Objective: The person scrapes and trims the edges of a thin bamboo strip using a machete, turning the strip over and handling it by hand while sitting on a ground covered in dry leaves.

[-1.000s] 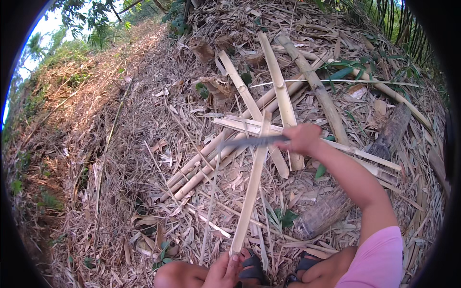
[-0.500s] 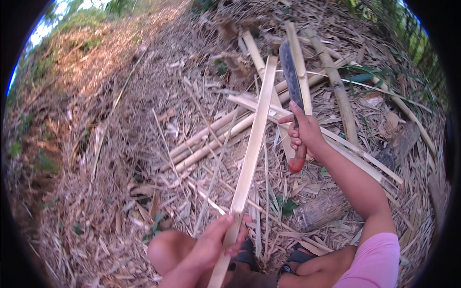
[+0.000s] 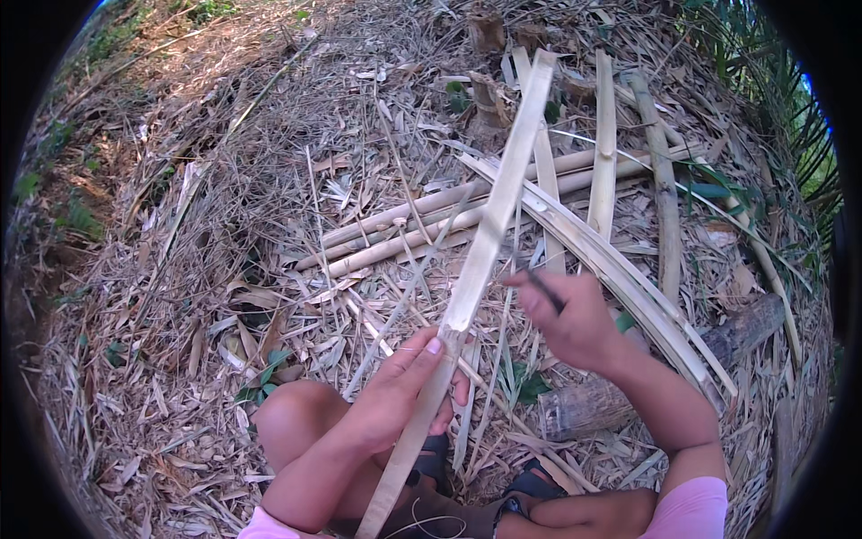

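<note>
A long, pale split bamboo strip (image 3: 492, 220) slants from near my lap up toward the far pile. Its lower part is in my left hand (image 3: 404, 388), the thumb lying along the edge just below a node. Close by on the right, my right hand (image 3: 579, 323) is closed around the machete. Only a short dark piece of the machete (image 3: 544, 292) shows, seen end-on beside the strip; most of the blade and the handle cannot be made out. The right fist is apart from the strip.
Round bamboo poles (image 3: 395, 254) and split lengths (image 3: 620, 269) lie crossed beyond my hands. A thick log section (image 3: 585, 411) sits right of my feet. Cut stumps (image 3: 488, 101) stand farther off. Dry leaves and shavings cover the ground around my bent knee (image 3: 301, 418).
My right hand has come down and nearer, turning the machete from upright to almost end-on. My left hand and the bamboo strip have risen slightly; the view has shifted.
</note>
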A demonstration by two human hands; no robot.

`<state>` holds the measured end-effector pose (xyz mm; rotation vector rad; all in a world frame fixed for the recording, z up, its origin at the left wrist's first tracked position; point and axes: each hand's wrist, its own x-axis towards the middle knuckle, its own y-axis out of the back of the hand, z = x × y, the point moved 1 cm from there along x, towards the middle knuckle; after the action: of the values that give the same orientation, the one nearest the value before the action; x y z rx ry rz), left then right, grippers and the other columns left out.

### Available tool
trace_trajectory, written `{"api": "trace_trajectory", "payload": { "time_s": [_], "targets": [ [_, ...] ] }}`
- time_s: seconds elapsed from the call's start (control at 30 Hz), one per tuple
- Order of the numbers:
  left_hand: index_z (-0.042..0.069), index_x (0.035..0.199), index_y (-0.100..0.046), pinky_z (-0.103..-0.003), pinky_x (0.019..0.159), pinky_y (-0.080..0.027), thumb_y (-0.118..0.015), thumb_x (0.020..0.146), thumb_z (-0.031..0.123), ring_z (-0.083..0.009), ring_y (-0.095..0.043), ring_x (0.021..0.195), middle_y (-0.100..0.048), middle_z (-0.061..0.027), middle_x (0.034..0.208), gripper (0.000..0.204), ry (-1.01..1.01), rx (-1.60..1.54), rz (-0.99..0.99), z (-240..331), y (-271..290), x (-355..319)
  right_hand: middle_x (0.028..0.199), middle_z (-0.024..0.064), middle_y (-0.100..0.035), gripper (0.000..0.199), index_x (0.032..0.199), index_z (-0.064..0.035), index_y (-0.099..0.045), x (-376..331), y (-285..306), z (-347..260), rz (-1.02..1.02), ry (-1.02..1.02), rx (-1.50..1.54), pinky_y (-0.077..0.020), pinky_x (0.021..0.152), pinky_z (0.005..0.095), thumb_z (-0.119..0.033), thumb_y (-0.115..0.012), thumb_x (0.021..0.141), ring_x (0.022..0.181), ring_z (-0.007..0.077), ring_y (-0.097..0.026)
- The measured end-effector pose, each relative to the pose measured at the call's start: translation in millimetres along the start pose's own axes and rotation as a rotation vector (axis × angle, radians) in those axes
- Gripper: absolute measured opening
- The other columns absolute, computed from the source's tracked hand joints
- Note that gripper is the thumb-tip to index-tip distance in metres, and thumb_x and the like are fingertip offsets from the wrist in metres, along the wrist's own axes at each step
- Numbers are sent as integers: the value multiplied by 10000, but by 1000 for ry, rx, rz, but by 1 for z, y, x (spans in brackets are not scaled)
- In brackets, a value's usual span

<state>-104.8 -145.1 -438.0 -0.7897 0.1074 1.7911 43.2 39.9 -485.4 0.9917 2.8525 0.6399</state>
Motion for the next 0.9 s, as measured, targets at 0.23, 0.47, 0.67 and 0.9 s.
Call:
{"api": "trace_trajectory", "payload": {
  "time_s": [0.23,0.47,0.67,0.9],
  "targets": [
    [45,1191,-514,-252,476,-400,-371,1089,307,-125,-500,520,-566,-69,788,315,28,-9,30,-6,7,-2,608,27,-612,564,823,-85,-684,-21,-25,-26,21,366,-591,-443,479,315,-649,-668,828,547,184,-657],
    [19,1054,-544,-270,487,-415,-386,1078,277,-131,-504,526,-548,-56,780,303,-6,-7,128,-11,6,-7,652,60,-572,590,897,-14,-643,-17,-41,-28,188,664,-671,-479,489,331,-603,-610,888,569,203,-620],
    [23,975,-539,-271,478,-412,-381,1072,265,-123,-488,492,-544,-52,773,305,5,-63,104,-7,5,-7,626,67,-564,616,950,-3,-639,-15,-44,-24,147,591,-598,-501,480,323,-615,-585,904,537,213,-618],
    [5,970,-524,-267,463,-391,-381,1070,188,-108,-448,484,-509,-44,747,253,-60,73,148,-13,3,-8,564,50,-549,604,697,-75,-543,-15,-43,-26,123,589,-645,-487,443,315,-645,-587,892,464,200,-590]
  ]
}}
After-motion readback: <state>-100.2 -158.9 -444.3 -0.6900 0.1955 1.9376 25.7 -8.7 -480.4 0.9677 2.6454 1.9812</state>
